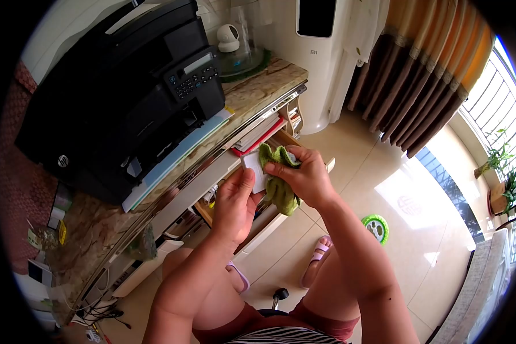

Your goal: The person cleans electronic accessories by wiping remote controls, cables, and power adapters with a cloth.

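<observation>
Between my two hands is a small flat white box-like object; what it is exactly I cannot make out. My left hand grips its left edge, thumb on the face turned toward me. In my right hand a green cloth is bunched, pressed against the white object's right side. The cloth's lower end hangs down below my fingers. Right under my hands an open drawer juts from the cabinet, its contents partly hidden by my arms.
A black printer stands on the marble-patterned cabinet top, with a white camera behind it. Red-edged papers lie in a drawer. Cables trail at lower left. A green-rimmed wheel is on the tiled floor.
</observation>
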A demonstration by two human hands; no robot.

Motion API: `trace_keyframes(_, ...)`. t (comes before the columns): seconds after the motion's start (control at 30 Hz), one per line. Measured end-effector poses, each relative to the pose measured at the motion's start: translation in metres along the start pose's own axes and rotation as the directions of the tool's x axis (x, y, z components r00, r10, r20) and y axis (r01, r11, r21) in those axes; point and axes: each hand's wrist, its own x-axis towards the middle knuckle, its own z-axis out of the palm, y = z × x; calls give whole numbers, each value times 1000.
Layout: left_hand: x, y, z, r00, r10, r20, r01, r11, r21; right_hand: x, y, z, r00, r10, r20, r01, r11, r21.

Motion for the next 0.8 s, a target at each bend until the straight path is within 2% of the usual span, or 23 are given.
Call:
trace_keyframes(0.13,1,6,1,999,-34,26,35,998,-51,-1,-6,-7,999,-35,30,36,999,-27)
trace_keyframes(0.2,1,10,5,997,-34,70,40,995,-96,-1,-6,-9,993,92,67,-100,987,127)
trace_keyframes(0.3,2,11,10,998,-7,69,14,995,-102,-2,-7,-9,986,146,81,-161,959,231)
trace_keyframes(0.5,1,5,7,996,34,88,-36,999,14,-7,-6,3,993,114,2,-111,967,231)
trace_keyframes(0.63,0,4,8,996,42,73,-43,999,15,-5,1,0,992,128,18,-128,955,269)
trace_keyframes(0.7,1,5,5,998,36,53,-34,999,-32,-3,4,0,991,124,39,-130,912,388)
trace_keyframes(0.73,1,5,5,998,37,52,-35,999,-32,-2,3,1,991,124,41,-130,912,389)
trace_keyframes(0.8,1,7,5,996,47,73,-41,996,-80,-1,-1,1,980,174,94,-197,799,568)
